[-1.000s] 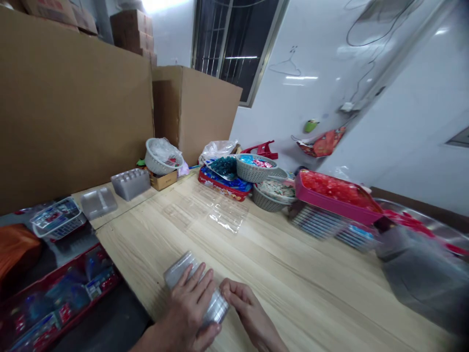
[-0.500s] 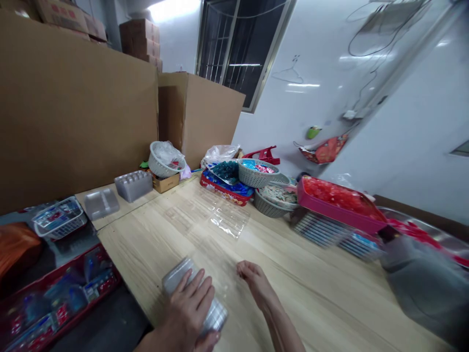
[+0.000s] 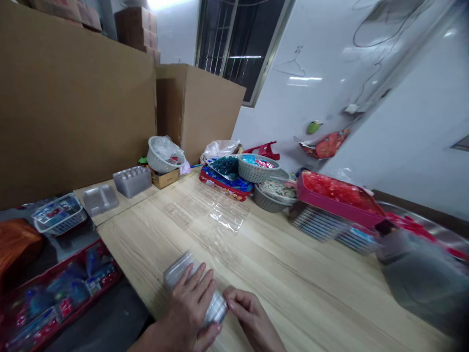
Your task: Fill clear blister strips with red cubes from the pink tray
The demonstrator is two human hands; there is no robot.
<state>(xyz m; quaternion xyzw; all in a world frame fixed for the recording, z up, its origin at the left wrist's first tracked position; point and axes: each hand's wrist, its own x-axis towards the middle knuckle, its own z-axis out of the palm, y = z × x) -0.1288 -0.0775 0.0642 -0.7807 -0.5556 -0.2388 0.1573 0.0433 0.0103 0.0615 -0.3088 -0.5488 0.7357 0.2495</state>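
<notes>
A stack of clear plastic trays (image 3: 216, 309) lies at a slant near the front of the wooden table. My left hand (image 3: 188, 303) holds it from above, fingers spread across the top and thumb at the near end. At the stack's right edge, my right hand (image 3: 245, 310) has thumb and fingers pinched together; what lies between the fingertips, if anything, is hidden. Farther up the table a clear plastic tray (image 3: 229, 213) lies flat, with another see-through sheet or tray (image 3: 220, 244) just in front of it, hard to make out.
Along the back stand a red tray of blue pieces (image 3: 225, 190), grey baskets (image 3: 273, 200) and a pink tray of red pieces (image 3: 340, 210). A grey container (image 3: 421, 278) is at right. Left are stacked clear trays (image 3: 132, 183) and, lower, a red crate (image 3: 110, 293).
My right hand has moved left and nearer, from above the bare wood to the edge of the tray stack. My left hand has stayed on the stack. The view has shifted slightly.
</notes>
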